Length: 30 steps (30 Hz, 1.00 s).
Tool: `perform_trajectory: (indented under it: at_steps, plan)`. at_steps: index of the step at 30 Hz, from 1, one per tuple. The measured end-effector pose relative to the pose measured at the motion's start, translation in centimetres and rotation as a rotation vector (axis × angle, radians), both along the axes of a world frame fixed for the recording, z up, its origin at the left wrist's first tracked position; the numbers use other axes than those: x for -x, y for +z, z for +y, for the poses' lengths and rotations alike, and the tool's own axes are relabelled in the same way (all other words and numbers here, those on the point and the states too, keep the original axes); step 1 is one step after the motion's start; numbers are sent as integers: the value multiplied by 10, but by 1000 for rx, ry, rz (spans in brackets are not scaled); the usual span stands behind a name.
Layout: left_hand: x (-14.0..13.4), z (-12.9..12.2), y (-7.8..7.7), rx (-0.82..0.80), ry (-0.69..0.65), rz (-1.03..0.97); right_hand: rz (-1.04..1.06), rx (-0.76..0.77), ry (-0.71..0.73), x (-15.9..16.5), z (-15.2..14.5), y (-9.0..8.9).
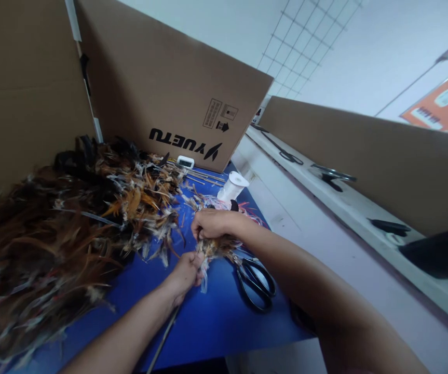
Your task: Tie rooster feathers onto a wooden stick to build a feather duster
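On the head view I see the left hand [187, 269] gripping the near end of a feather bundle [219, 246], a thin stick [163, 340] slanting out below the wrist. The right hand [211, 223] curls over the bundle's top (what it pinches, I can't make out). Black scissors [257, 285] lie just beside on the blue table [204, 327]; beyond I see a white spool [233, 186], and leftward a big feather heap [64, 244].

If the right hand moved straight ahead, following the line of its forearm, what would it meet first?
The right hand would probably meet the near edge of the large feather pile, after a strip of blue table. Depth is unclear; it might pass above.
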<state>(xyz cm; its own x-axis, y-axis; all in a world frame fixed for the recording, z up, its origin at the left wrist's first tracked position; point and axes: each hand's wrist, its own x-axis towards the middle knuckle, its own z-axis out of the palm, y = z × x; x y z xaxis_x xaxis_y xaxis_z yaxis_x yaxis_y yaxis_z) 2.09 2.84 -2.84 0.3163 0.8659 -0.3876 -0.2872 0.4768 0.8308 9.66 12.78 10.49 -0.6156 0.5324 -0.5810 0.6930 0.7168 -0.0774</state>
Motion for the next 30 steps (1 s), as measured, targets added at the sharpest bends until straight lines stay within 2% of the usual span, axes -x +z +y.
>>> perform_trajectory:
  at_steps: [11, 18, 30]
  plan:
    - [0, 0, 3, 31, 22, -23, -62, -2, 12, 0, 4, 0]
    - [0, 1, 3, 38, 23, -43, -76, -9, 15, 4, 0, 7]
    - [1, 1, 5, 117, 28, -115, -105, 98, -10, 6, 1, 13]
